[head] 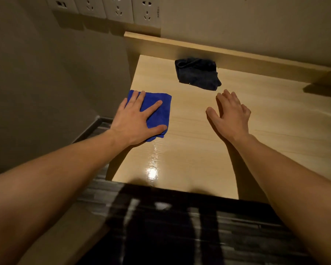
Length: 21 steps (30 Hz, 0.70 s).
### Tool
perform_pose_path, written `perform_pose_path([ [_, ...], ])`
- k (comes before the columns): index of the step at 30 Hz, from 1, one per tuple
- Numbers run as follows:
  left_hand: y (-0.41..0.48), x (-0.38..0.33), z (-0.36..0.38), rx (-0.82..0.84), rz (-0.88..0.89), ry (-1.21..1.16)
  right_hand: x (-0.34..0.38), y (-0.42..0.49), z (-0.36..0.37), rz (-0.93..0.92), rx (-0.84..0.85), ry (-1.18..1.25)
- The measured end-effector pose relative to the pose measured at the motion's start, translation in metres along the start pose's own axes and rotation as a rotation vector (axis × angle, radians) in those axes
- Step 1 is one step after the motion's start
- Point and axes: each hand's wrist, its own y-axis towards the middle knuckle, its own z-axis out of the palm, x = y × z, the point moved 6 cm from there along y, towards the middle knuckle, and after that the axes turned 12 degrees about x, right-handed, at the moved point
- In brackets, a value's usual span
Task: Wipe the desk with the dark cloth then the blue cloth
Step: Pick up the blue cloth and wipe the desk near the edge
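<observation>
left hand [138,119] lies flat on the blue cloth [157,117], fingers spread, pressing rather than gripping. that cloth is folded, nearer me than the dark cloth [198,74] and off to its left. right hand [231,115] is released, fingers loose, holding nothing. it's just on my side of the dark cloth, slightly to its right. can't tell if it touches the tabletop [189,150]. dark cloth is bunched up and neither hand is on it.

my read: both cloths are soft, light and limp, nothing fragile. tabletop looks glossy, so i expect them to slide easily and to bunch under an uneven push. for wiping, put a flat palm over the middle of the fold. for lifting, pinch a raised ridge or a corner.

task says dark cloth first, so i'd take it with the right hand at its near edge.

no containers in view.
</observation>
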Motion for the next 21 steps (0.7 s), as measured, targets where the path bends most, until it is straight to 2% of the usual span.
perform_pose_path([
  [12, -0.108, -0.028, 0.044, -0.023, -0.095, -0.01, -0.045, -0.109, 0.017, -0.119, 0.092, -0.109],
  [21, -0.159, -0.06, 0.066, -0.186, -0.092, -0.182, -0.058, -0.138, 0.019, -0.119, 0.048, -0.033],
])
